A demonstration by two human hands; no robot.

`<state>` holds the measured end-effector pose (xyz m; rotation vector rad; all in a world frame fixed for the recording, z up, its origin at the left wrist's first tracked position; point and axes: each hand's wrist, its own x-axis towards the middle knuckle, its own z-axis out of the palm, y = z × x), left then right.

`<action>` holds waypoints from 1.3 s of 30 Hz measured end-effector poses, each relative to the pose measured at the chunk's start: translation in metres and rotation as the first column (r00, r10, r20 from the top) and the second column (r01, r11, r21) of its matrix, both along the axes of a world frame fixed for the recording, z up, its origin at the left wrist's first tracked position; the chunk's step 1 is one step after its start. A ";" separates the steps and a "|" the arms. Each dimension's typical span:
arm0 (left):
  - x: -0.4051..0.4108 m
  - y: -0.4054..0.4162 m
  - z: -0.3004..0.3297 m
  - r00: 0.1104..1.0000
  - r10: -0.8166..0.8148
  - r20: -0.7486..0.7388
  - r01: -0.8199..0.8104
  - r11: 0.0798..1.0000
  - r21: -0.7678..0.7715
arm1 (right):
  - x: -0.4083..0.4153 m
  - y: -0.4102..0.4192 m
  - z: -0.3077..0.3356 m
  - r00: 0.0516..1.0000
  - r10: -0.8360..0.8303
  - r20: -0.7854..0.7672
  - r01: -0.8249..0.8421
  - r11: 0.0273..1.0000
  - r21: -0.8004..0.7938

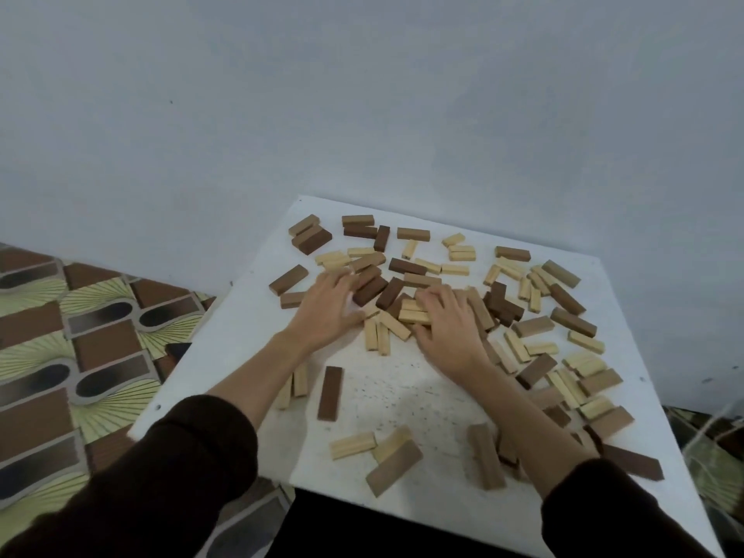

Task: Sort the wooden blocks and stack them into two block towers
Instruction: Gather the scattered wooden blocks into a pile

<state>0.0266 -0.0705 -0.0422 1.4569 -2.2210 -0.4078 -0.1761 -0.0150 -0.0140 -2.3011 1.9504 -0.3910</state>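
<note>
Several wooden blocks lie scattered over a white table (402, 380): small pale ones, larger mid-brown ones and dark brown ones. My left hand (328, 306) lies flat with fingers spread against the dark brown blocks (372, 289) at the middle of the heap. My right hand (447, 324) rests over a small bunch of pale blocks (414, 312), its fingers curled onto them. A lone dark block (330, 392) lies near my left forearm. No blocks stand stacked.
A grey wall rises right behind the table. Patterned brown and green flooring (60, 336) shows on the left and at the far right. Blocks lie close to the table's right edge (628, 463) and front edge (394, 467).
</note>
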 end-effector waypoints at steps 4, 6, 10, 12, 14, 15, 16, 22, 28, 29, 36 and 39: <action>0.041 -0.007 0.001 0.991 0.125 0.049 -0.127 0.991 0.030 | 0.037 -0.007 -0.012 0.961 0.269 0.067 -0.269 0.963 -0.008; 0.053 -0.014 0.002 0.981 0.173 0.086 -0.180 0.980 0.088 | 0.056 -0.009 -0.018 0.924 0.378 0.061 -0.380 0.925 0.022; 0.066 -0.029 -0.003 0.965 0.217 0.149 -0.246 0.945 0.214 | 0.091 -0.015 -0.024 0.861 0.509 0.024 -0.509 0.859 0.054; 0.068 -0.034 -0.004 0.970 0.193 0.148 -0.225 0.942 0.249 | 0.103 -0.019 -0.025 0.839 0.544 0.005 -0.543 0.838 0.049; 0.068 -0.037 -0.004 0.979 0.174 0.110 -0.196 0.951 0.241 | 0.110 -0.024 -0.027 0.811 0.584 -0.029 -0.581 0.811 0.068; 0.068 -0.038 -0.004 0.980 0.169 0.102 -0.189 0.955 0.229 | 0.113 -0.026 -0.028 0.796 0.602 -0.065 -0.597 0.798 0.080; 0.067 -0.039 -0.003 0.981 0.167 0.100 -0.185 0.959 0.217 | 0.115 -0.028 -0.030 0.782 0.615 -0.102 -0.609 0.789 0.083; 0.072 -0.039 -0.001 0.983 0.164 0.087 -0.180 0.957 0.227 | 0.112 -0.037 -0.035 0.813 0.529 -0.243 -0.539 0.842 0.032; 0.085 -0.011 0.009 0.993 0.119 -0.001 -0.117 0.972 0.204 | 0.089 -0.022 -0.016 0.883 0.458 0.106 -0.465 0.883 0.063; 0.086 -0.003 0.011 0.995 0.095 -0.007 -0.092 0.975 0.203 | 0.087 -0.015 -0.012 0.871 0.469 0.145 -0.484 0.871 0.086; 0.090 0.042 0.010 0.998 -0.068 0.012 0.062 0.959 0.277 | 0.086 0.012 -0.013 0.825 0.562 0.061 -0.564 0.810 0.163; 0.089 0.058 0.011 0.994 -0.111 0.021 0.101 0.959 0.265 | 0.085 0.023 -0.019 0.792 0.607 -0.071 -0.593 0.791 0.147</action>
